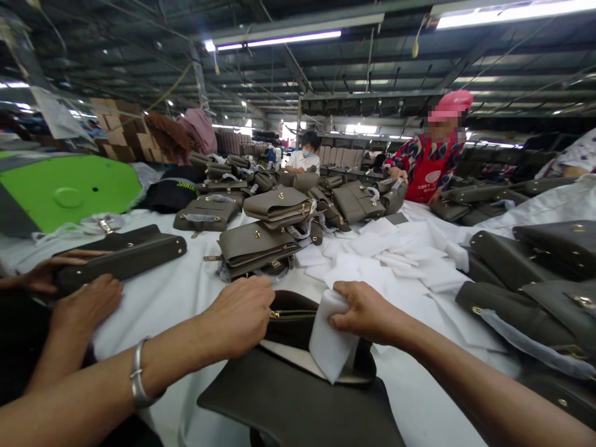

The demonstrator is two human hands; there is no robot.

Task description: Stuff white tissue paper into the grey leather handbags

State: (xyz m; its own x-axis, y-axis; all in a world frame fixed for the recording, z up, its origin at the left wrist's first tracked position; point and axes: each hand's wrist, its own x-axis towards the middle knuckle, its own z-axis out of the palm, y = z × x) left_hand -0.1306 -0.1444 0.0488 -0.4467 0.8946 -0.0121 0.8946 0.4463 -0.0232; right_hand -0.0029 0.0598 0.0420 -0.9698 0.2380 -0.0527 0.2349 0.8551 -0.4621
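Note:
A dark olive handbag (298, 397) lies open on the white table cover right in front of me. My left hand (239, 313), with a silver bangle on the wrist, grips the bag's upper edge beside the gold zipper (292, 314). My right hand (365, 310) pinches a white foam sheet (328, 344), which hangs into the bag's opening.
Several olive handbags (261, 242) are piled mid-table, more at the right (535, 273). White foam sheets (395, 251) lie scattered ahead. Another person's hands (79, 298) rest on a dark bag (125, 254) at my left. A person in a red apron (431, 164) works at the far side. A green panel (69, 189) stands at left.

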